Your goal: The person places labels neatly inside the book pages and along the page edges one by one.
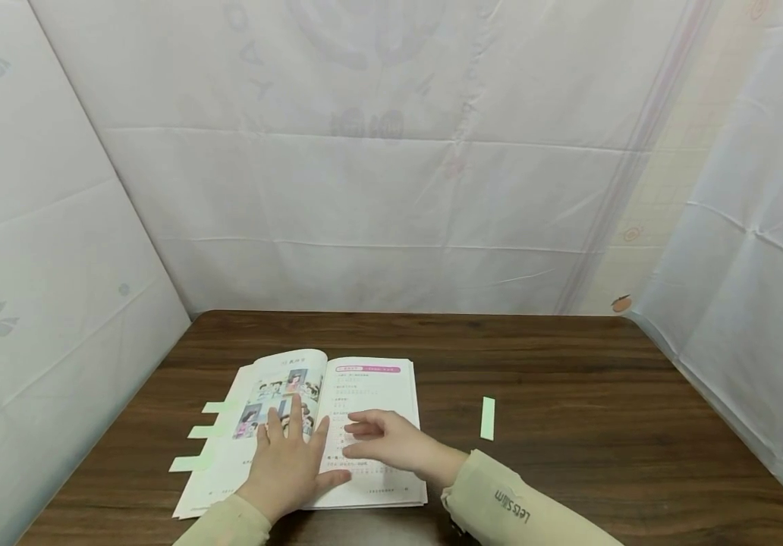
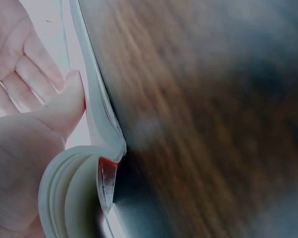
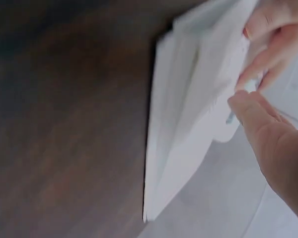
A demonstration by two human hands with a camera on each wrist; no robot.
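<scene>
An open book lies on the table, with pictures on its left page and lines of text on its right page. My left hand rests on the left page near the fold, fingers spread and thumb reaching across to the right page. In the left wrist view the thumb lies along the book's lower edge, where the pages curve up at the spine. Over the right page is my right hand, its fingers loosely bent and pointing at the left hand, with nothing between them. Three pale green paper tabs stick out from the book's left side.
A loose pale green strip lies on the dark wooden table, to the right of the book. White printed cloth hangs behind the table and along both sides.
</scene>
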